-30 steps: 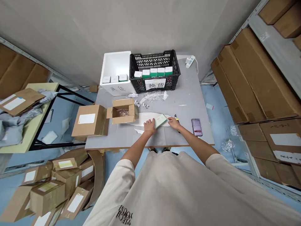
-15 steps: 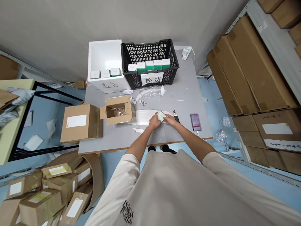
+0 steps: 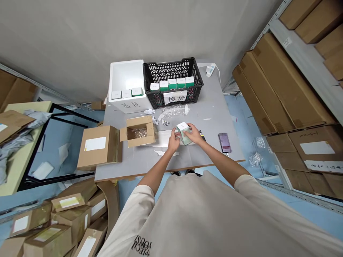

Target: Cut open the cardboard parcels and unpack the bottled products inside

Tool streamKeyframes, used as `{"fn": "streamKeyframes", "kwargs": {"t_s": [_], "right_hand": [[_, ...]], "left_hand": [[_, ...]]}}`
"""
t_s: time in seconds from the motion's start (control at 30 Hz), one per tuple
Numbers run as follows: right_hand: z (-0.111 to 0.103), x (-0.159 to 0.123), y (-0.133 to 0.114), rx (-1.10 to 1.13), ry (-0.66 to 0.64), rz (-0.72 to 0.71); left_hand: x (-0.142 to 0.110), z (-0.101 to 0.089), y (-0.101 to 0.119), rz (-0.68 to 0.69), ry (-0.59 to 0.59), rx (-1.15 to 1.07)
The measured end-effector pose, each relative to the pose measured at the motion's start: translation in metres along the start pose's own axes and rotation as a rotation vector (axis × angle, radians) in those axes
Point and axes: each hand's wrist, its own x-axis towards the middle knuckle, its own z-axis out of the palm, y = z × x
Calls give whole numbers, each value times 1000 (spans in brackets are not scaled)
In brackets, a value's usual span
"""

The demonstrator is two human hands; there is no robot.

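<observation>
At my tabletop's [image 3: 209, 107] far edge stand a white foam box [image 3: 125, 76] and black crate [image 3: 173, 73]; an open carton [image 3: 139, 131] and sealed carton [image 3: 99, 147] sit toward its left edge.

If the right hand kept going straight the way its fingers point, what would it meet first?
The right hand points left across the small box it grips; beyond that, probably the left hand, though depth is unclear.

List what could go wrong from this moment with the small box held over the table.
1. The small white-and-green carton is held off the grey table between the left hand and right hand; a slip could drop it.
2. The black-handled knife lies just beside the right hand; a careless reach might meet it.
3. The phone lies near the table's front edge, where an elbow might knock it off.
</observation>
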Motion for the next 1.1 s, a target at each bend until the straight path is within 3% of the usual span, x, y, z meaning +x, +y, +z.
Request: {"fn": "streamKeyframes", "kwargs": {"t_s": [0.17, 0.33, 0.5, 0.63, 0.73, 0.97, 1.1], "right_hand": [[-9, -9, -1, -142, -53, -90], [-21, -26, -1, -260, -126, -124], [-28, -32, 6, -225, -157, -227], [-31, -27, 9, -222, -214, -271], [-36, -21, 5, -346, -270, -369], [-52, -24, -3, -627, -367, -577], [-56, -26, -3, -680, -400, -597]], "left_hand": [[-5, -11, -3, -6, -54, 54], [3, -16, 0, 23, 32, 185], [1, -5, 7, 45, -70, -12], [-3, 0, 4, 89, -37, -48], [-3, -4, -1, 88, -41, -40], [-1, -21, 0, 237, -217, 146], [2, -23, 2, 220, -238, 168]]}}
